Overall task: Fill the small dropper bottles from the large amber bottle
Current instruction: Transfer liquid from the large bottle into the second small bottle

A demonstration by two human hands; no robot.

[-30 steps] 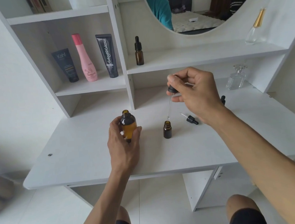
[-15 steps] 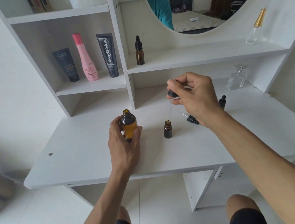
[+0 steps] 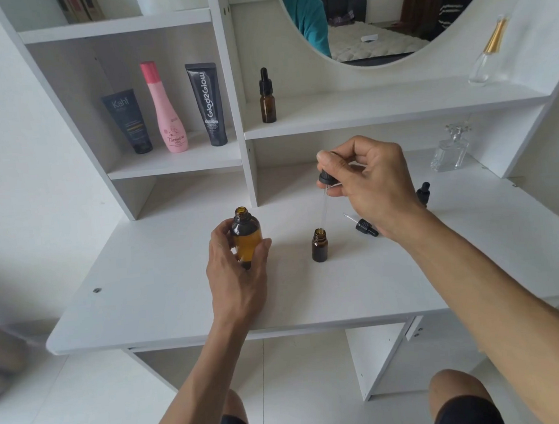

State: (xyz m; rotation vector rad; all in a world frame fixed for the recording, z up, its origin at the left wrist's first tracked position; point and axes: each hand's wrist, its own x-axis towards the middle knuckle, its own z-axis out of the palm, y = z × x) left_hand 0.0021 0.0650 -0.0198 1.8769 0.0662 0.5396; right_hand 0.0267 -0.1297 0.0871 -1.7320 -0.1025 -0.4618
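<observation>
Right hand (image 3: 374, 184), centre of the frame, pinches a dropper (image 3: 326, 181) by its black cap, glass tube pointing down, tip just above the mouth of the small open bottle (image 3: 319, 245). That bottle stands upright on the desk (image 3: 163, 288), cap off. Left hand (image 3: 235, 268), a little lower and to the left, curls round the big amber bottle (image 3: 246, 236), which stands on the desk, open at the neck, amber liquid showing in its lower part. Just right of the small bottle lies a spare dropper (image 3: 364, 227) on its side, touching nothing else. Behind the right wrist a 2nd dark bottle (image 3: 424, 193) peeks out, mostly hidden. Higher up, a capped dropper bottle (image 3: 266, 97) stands on the middle shelf. On the left shelf, 3 items in a row: a dark tube (image 3: 129, 123), a pink bottle (image 3: 166, 110), a black tube (image 3: 208, 105). At right, a clear glass bottle (image 3: 450, 151) sits under the shelf; another with a gold neck (image 3: 490, 54) stands above it.
</observation>
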